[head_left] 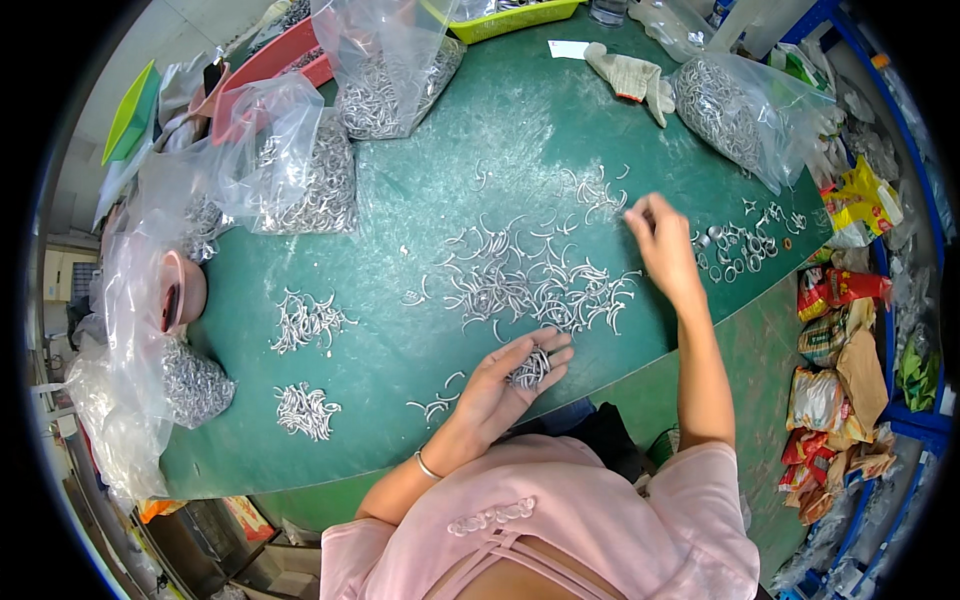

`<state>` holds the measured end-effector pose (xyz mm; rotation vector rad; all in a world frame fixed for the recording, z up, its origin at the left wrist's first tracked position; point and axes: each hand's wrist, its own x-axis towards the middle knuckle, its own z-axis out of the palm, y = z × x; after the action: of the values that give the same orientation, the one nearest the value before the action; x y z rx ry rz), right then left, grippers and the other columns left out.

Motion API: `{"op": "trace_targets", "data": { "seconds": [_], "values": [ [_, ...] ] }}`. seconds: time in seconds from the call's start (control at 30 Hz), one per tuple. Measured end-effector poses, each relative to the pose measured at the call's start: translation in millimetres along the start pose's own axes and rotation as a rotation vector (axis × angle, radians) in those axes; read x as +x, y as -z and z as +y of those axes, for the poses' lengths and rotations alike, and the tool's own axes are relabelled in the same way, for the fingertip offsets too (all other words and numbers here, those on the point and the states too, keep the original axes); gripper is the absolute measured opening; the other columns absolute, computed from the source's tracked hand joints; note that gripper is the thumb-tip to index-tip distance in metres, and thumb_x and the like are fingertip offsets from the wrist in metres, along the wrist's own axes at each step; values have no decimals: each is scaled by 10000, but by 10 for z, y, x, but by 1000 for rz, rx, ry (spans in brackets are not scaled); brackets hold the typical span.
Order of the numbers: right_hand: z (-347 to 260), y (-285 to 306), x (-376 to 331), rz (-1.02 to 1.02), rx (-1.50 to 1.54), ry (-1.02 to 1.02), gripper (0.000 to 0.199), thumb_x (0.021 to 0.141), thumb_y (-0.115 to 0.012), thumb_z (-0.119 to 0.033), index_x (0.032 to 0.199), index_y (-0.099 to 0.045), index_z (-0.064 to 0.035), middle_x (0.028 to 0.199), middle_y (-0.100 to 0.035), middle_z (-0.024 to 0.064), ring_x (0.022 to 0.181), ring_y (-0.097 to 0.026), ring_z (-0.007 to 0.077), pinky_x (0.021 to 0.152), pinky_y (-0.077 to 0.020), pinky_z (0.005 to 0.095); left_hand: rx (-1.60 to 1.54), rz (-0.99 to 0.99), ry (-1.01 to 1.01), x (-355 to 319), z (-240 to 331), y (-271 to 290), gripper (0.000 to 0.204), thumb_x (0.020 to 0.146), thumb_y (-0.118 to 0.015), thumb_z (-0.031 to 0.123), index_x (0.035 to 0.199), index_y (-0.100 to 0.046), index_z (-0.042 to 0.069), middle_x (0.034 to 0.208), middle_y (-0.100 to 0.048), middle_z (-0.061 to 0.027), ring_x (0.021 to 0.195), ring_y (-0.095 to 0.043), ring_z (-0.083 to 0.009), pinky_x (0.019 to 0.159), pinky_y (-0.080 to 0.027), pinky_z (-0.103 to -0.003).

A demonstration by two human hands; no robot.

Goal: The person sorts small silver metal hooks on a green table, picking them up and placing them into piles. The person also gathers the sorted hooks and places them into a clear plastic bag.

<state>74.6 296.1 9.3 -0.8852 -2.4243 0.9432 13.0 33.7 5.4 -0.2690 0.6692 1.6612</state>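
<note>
My left hand (pixel 508 388), palm up at the table's near edge, cups a clump of small curved silver metal pieces (pixel 529 369). The fingers curl round the clump. To the right and farther off, my right hand (pixel 659 237) hovers with thumb and fingertips drawn together. Whatever sits in that pinch, if anything, is too small to make out. Between the hands spreads a loose pile of the same curved pieces (pixel 497 283). A smaller scatter of curved pieces (pixel 598 190) lies just left of my right fingertips. Several stray pieces (pixel 434 407) rest beside my left wrist.
Two small heaps (pixel 309 321) (pixel 307 411) lie on the green table (pixel 400 200) at left. Metal rings (pixel 735 250) are spread at right. Filled plastic bags (pixel 310 180) (pixel 720 115) (pixel 195 382), a work glove (pixel 630 78) and a pink tub (pixel 189 291) line the edges. Packets (pixel 815 400) hang beyond the right edge.
</note>
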Motion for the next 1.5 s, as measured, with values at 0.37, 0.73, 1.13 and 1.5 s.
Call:
{"op": "trace_targets", "data": {
  "seconds": [0.37,0.73,1.13,1.5],
  "values": [
    [-288,15,-568,-55,44,159,211,778,-693,-108,932,-584,-11,904,-565,106,866,-532,298,772,-439,382,-165,-104,60,64,-49,154,236,956,-525,192,1080,-578,-3,834,-559,-29,742,-525,-140,672,-459,-267],
    [-15,-79,-436,-139,67,-12,179,787,-687,-43,938,-602,4,747,-583,52,655,-523,140,611,-424,274,-39,-51,59,-44,-14,45,201,953,-536,191,1047,-583,19,685,-393,23,586,-362,-68,484,-329,-183],
    [349,31,-397,223,406,-56,214,870,-550,26,1074,-611,9,982,-645,64,821,-590,116,699,-464,229,-75,-63,64,-53,-7,51,198,965,-508,175,1043,-581,9,672,-373,22,574,-345,-66,467,-314,-181],
    [134,-20,-396,-20,-301,113,174,738,-708,-87,822,-574,-15,790,-578,124,782,-530,318,745,-401,393,7,13,57,-62,-11,-17,246,943,-549,172,1119,-567,1,772,-498,-13,639,-428,-90,508,-362,-200]
  ]
}}
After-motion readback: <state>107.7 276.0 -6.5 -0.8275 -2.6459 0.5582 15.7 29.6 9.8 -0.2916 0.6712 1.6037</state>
